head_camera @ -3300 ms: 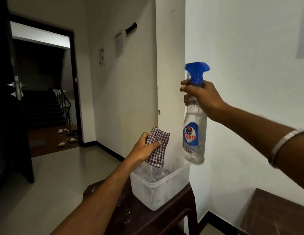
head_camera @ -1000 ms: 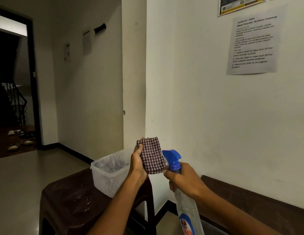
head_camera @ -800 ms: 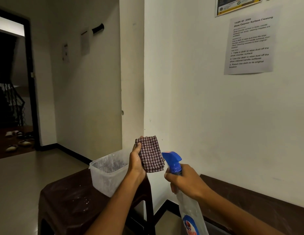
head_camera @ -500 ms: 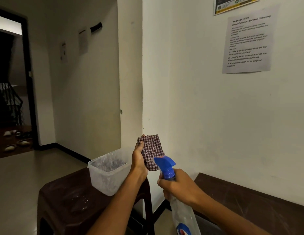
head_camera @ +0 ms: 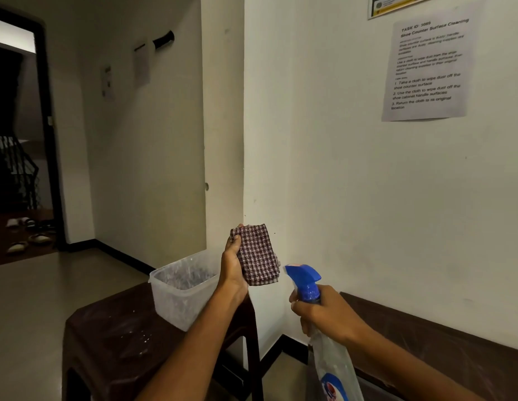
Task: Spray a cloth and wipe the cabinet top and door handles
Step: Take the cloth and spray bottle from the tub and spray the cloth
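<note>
My left hand [head_camera: 233, 266] holds a folded brown-and-white checked cloth [head_camera: 259, 254] upright in front of the white wall corner. To its lower right, my right hand [head_camera: 327, 314] grips the neck of a clear spray bottle [head_camera: 334, 369] with a blue trigger head [head_camera: 304, 277]. The nozzle points left toward the cloth, a short gap away. The dark brown cabinet top [head_camera: 443, 351] runs along the wall at the lower right. No door handles show.
A clear plastic tub [head_camera: 179, 296] stands on a dark brown stool [head_camera: 113, 342] at the lower left. A printed sheet [head_camera: 425, 68] hangs on the wall. At the far left an open doorway [head_camera: 17, 140] leads to stairs and several shoes.
The bottle came down from head height to below the cloth. In the last second its nozzle stayed aimed at the cloth, moving closer and then a little to the right.
</note>
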